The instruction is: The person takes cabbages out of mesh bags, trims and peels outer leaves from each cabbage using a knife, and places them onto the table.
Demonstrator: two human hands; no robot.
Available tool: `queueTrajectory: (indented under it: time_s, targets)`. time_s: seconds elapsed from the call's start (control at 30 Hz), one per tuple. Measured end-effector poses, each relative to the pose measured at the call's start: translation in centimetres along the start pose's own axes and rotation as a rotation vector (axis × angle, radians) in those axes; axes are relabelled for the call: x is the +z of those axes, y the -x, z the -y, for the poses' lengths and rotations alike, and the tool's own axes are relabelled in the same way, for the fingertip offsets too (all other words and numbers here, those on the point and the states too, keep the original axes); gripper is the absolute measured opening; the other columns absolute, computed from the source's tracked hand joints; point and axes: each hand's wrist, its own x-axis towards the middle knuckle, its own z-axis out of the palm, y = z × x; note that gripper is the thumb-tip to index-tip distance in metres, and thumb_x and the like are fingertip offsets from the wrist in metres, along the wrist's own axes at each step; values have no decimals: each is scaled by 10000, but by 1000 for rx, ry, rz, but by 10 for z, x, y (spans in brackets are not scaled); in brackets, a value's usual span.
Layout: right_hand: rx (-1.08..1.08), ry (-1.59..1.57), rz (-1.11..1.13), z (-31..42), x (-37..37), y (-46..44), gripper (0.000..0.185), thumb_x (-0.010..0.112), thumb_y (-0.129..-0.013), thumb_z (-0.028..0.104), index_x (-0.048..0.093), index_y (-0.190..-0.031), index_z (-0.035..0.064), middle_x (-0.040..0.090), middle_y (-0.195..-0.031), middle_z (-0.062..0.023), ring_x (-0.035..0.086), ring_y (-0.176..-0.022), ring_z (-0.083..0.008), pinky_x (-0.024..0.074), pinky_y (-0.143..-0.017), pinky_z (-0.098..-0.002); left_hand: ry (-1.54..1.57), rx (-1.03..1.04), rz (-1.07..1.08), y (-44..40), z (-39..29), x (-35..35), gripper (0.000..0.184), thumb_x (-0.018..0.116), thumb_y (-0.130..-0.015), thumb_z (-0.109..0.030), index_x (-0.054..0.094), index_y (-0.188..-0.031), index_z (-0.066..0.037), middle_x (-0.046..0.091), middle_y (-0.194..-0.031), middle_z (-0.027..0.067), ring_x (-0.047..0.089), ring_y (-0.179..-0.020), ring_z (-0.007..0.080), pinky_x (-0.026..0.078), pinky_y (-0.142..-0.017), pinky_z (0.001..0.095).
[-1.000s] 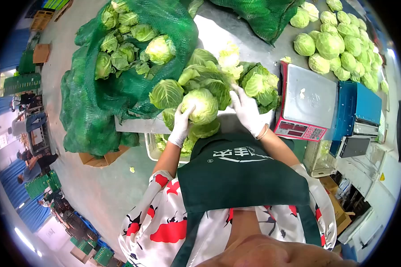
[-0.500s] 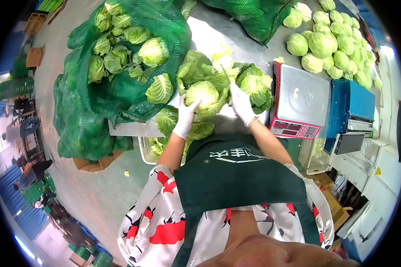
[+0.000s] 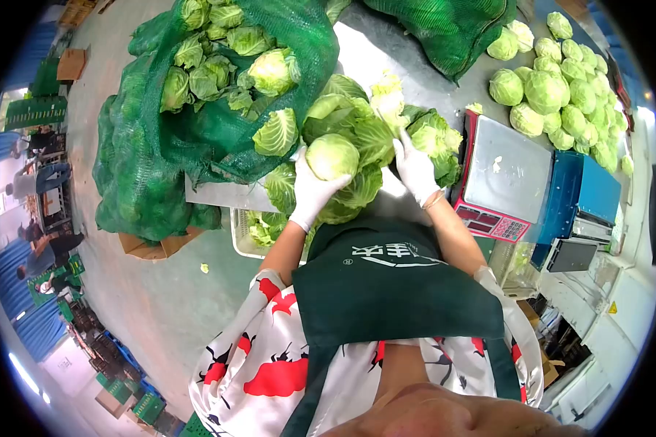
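My left hand (image 3: 315, 191), in a white glove, is closed around the side of a trimmed pale green cabbage (image 3: 333, 156). Loose outer leaves (image 3: 375, 138) spread behind and to the right of that cabbage. My right hand (image 3: 415, 171), also gloved, is closed to the right of it, apart from the head. A slim blade-like knife (image 3: 388, 124) points up and left from its fingers; most of the handle is hidden. Another leafy cabbage (image 3: 434, 138) lies just beyond my right hand. A loose leaf (image 3: 276, 132) rests on the net's edge.
An opened green mesh sack (image 3: 142, 138) of cabbages stands left, another sack (image 3: 444, 25) at the back. A pink-edged scale (image 3: 510, 167) sits right of my hands, with piled cabbages (image 3: 547, 91) behind it. A white crate (image 3: 244, 240) with leaves is below the metal table (image 3: 222, 195).
The view has shifted, so the surroundings sit further right. My left hand has turned further around the cabbage, whose bare round top now shows more. My right hand has moved away from it.
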Motion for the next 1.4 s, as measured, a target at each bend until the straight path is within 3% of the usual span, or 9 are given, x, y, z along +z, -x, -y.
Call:
queueTrajectory:
  time_s: [0.07,0.37,0.63,0.83,0.97,1.1,1.23,1.33,1.4]
  targets:
    - [-132,60,-87,3,-8,-2,592,462,-1034,428,420,-1470,30,659,-641,-204,660,-580,-386,528,-555,-499,-139,111,25,-3,-24,-4,1254,927,-584,-436,235,-1500,71,433,-1430,280,476,-1312,411,431,-1086,442]
    - [-379,96,263,54,9,-1,654,442,-1029,426,297,-1541,46,679,-699,-184,666,-611,-380,530,-574,-487,-350,169,138,-26,-27,6,1273,907,-553,-504,282,-1451,146,452,-1392,300,517,-1257,424,454,-1054,437]
    - [-436,192,121,58,23,-15,573,428,-1038,386,383,-1504,57,680,-677,-124,671,-588,-327,521,-531,-466,-335,107,250,-41,-35,-5,1276,913,-564,-496,271,-1468,135,428,-1428,319,492,-1310,402,444,-1074,409]
    - [-169,71,66,24,14,-57,459,374,-1055,420,593,-1314,110,695,-776,-227,678,-699,-413,542,-671,-519,-178,221,162,-25,-6,-12,1255,924,-610,-426,228,-1514,99,450,-1429,311,510,-1301,385,421,-1103,415]
    - [-232,-50,100,52,-8,-17,465,387,-1060,417,466,-1479,232,683,-752,-229,666,-669,-416,533,-645,-516,-110,-13,90,-3,28,-24,1123,892,-670,-344,255,-1492,80,409,-1456,314,508,-1298,388,424,-1096,405]
    - [-442,-232,43,70,-10,27,460,471,-1048,392,453,-1497,296,614,-613,-178,642,-565,-371,524,-546,-467,872,-657,318,16,24,-40,928,773,-840,-449,281,-1504,-25,449,-1432,239,589,-1173,414,615,-799,456]
    - [-243,56,266,62,-20,18,481,354,-1069,432,410,-1511,252,726,-938,-177,688,-650,-361,552,-570,-472,789,-644,173,3,29,-18,836,721,-870,-524,365,-1484,-81,488,-1406,145,547,-1210,332,606,-756,417]
    - [-95,68,-67,10,-15,-16,529,399,-1057,423,445,-1469,95,681,-687,-197,661,-586,-386,525,-551,-505,641,-496,224,-5,26,-24,936,830,-783,-420,340,-1499,-69,480,-1436,165,533,-1268,312,576,-883,424]
    - [-38,48,-197,7,-26,-22,526,436,-1048,420,462,-1449,81,664,-666,-213,652,-579,-399,520,-547,-504,150,2,124,-1,17,-23,1022,878,-708,-333,312,-1514,-59,470,-1453,193,517,-1302,323,519,-985,416]
